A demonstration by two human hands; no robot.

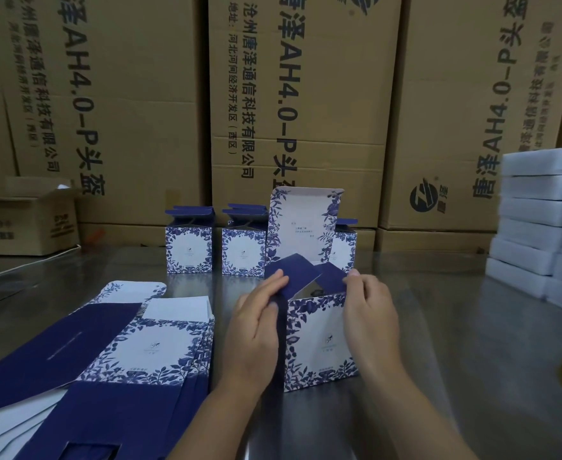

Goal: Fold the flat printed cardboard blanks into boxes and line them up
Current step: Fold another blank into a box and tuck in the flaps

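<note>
Holds a half-folded box (319, 340) upright on the steel table (439, 327), front and centre. Left hand (256, 330) curled against its left side, pinching one navy side flap (289, 273), and right hand (369, 313) pinching the opposite flap, with the lid flap (302, 224) standing open behind. Just left: stacked flat blanks (146, 346). Further back, before the cartons (306, 94): three folded boxes (243, 252) in a row.

The left grip (254, 330) and right grip (369, 313) are bare hands on 2 bare forearms, uncovered as far as visible.
</note>
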